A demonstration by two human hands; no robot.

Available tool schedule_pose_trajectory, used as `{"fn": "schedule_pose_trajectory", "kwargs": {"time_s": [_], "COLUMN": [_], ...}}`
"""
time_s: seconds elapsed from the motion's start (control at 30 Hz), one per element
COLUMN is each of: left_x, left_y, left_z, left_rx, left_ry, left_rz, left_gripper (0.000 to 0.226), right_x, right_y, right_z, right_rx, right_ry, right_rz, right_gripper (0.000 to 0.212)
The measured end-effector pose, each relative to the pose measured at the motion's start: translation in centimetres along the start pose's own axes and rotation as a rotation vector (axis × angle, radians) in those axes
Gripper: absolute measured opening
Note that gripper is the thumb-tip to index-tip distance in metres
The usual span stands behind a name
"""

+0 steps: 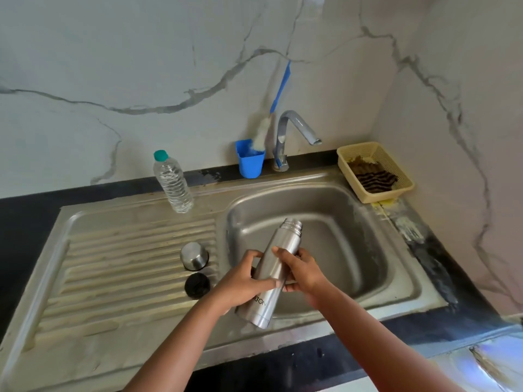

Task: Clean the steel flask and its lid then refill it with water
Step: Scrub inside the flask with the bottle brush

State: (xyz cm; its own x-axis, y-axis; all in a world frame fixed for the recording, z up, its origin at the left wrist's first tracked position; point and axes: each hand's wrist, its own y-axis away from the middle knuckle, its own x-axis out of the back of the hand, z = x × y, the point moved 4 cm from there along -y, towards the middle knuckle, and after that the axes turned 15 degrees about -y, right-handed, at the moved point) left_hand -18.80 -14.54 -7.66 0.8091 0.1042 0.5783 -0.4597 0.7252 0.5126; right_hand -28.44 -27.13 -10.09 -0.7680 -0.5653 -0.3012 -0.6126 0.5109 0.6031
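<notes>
The steel flask (pixel 274 264) is held tilted over the front left of the sink basin (pixel 353 250), its open threaded mouth pointing up and away. My left hand (pixel 243 281) grips its lower body from the left. My right hand (pixel 300 271) holds its middle from the right, thumb across the front. Its steel cap (pixel 194 255) stands on the ribbed drainboard (pixel 119 267), and a black inner lid (pixel 197 284) lies just in front of that cap. A clear plastic water bottle (pixel 173 182) with a green cap stands at the back of the drainboard.
A chrome tap (pixel 294 131) rises behind the basin with no water running. A blue cup (pixel 250 162) beside it holds a bottle brush (pixel 261 134) with a blue handle. A tan basket (pixel 375 171) with a scrub pad sits at the back right corner. Marble walls close off the back and right.
</notes>
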Motion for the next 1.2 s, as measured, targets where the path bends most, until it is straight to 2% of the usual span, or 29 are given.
{"fn": "schedule_pose_trajectory", "kwargs": {"time_s": [0.37, 0.57, 0.73, 1.0, 1.2], "left_x": [-4.5, -5.7, -5.1, -4.7, -4.5], "left_y": [-3.3, -4.2, -4.9, -5.7, -6.1], "left_z": [3.5, 4.6, 6.6, 7.9, 8.6], "left_rx": [0.236, 0.285, 0.305, 0.277, 0.242], "left_ry": [0.144, 0.210, 0.296, 0.581, 0.783], "left_rz": [-0.110, -0.081, -0.058, -0.035, 0.017], "left_gripper": [0.065, 0.062, 0.064, 0.074, 0.088], "right_x": [5.5, 7.0, 7.7, 9.0, 9.7], "right_y": [-3.2, -4.6, -5.9, -6.4, -7.0], "right_z": [-1.2, -2.3, -3.5, -5.5, -5.4], "right_rx": [-0.199, -0.228, -0.259, -0.399, -0.400], "right_ry": [0.157, 0.213, 0.242, 0.026, -0.156], "right_rz": [-0.075, -0.102, -0.105, -0.096, -0.007], "right_gripper": [0.042, 0.047, 0.063, 0.050, 0.055]}}
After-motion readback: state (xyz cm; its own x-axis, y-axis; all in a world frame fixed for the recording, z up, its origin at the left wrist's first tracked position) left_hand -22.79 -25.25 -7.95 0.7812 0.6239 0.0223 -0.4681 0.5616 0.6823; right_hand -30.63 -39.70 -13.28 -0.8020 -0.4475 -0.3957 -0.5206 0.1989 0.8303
